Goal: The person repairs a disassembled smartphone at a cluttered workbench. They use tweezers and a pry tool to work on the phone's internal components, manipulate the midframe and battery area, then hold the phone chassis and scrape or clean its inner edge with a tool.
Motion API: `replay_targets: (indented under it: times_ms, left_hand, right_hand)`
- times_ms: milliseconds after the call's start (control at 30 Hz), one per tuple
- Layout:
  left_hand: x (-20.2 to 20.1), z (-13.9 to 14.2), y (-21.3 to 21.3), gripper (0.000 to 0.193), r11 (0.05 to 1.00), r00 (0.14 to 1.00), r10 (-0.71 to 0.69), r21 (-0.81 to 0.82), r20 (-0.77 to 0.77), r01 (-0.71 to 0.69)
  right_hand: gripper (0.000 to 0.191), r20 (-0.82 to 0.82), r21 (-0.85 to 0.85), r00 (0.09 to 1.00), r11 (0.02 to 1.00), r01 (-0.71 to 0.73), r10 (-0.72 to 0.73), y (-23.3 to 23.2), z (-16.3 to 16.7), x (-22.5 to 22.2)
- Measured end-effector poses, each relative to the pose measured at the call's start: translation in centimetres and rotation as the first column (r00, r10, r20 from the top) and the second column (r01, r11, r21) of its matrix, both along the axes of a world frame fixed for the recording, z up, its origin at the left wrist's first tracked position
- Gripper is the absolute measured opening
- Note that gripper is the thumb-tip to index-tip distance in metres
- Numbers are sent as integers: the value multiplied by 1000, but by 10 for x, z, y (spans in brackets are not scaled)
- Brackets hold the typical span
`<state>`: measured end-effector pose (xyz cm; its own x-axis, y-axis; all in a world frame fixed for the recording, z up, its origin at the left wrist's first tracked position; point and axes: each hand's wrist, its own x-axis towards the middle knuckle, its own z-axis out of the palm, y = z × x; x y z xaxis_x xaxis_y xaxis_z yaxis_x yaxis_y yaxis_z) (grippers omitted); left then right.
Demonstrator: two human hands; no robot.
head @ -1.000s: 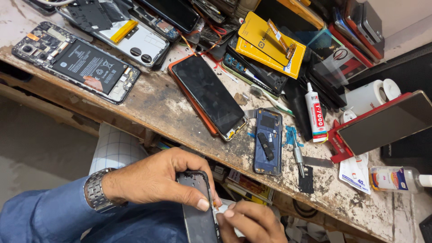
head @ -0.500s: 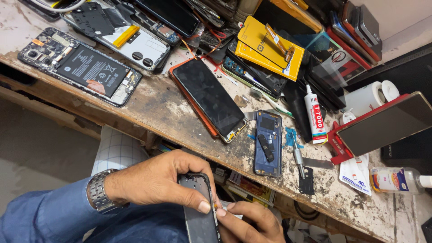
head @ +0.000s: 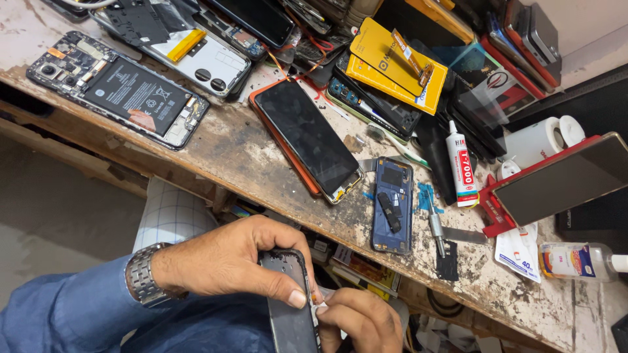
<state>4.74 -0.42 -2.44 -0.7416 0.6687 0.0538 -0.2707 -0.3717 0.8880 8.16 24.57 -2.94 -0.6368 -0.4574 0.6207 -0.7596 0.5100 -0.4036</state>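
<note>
Hands are kept low at six o'clock, below the edge of the workbench (head: 216, 153). A dark phone (head: 291, 307) is clasped by the left hand (head: 226, 265), fingers curled over its upper end and thumb pressed flat against its side. The right hand (head: 360, 320) is closed in a pinch at the phone's edge, apparently on a small orange-tipped piece; what it is cannot be told. Judged from this grip, the work is best done with the phone held steady and only light, even pressure applied along the edge, since thin glass and plastic crack easily. At twelve o'clock a black-screened phone in an orange frame (head: 307, 140) lies flat on scuffed, stained wood. At one o'clock a blue back shell (head: 392, 206) is seen, and beside it a white glue tube (head: 462, 167). An opened phone (head: 118, 95) with its battery bared lies at ten o'clock.
</note>
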Motion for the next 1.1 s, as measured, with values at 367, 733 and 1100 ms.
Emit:
replay_targets:
  times_ms: [367,733,1100]
  left_hand:
    - [1,-2,3,18,1000,1000,-5,1,2,5]
    - [2,0,3,18,1000,999,-8,11,32,8]
    - [1,0,2,18,1000,1000,3,-4,18,-3]
  right_hand:
    - [44,-69,56,980,981,-184,187,11,6,-12]
    - [40,109,-79,978,982,-170,178,16,-3,-3]
    - [22,408,-466,912,848,253,-48,18,-25,-9]
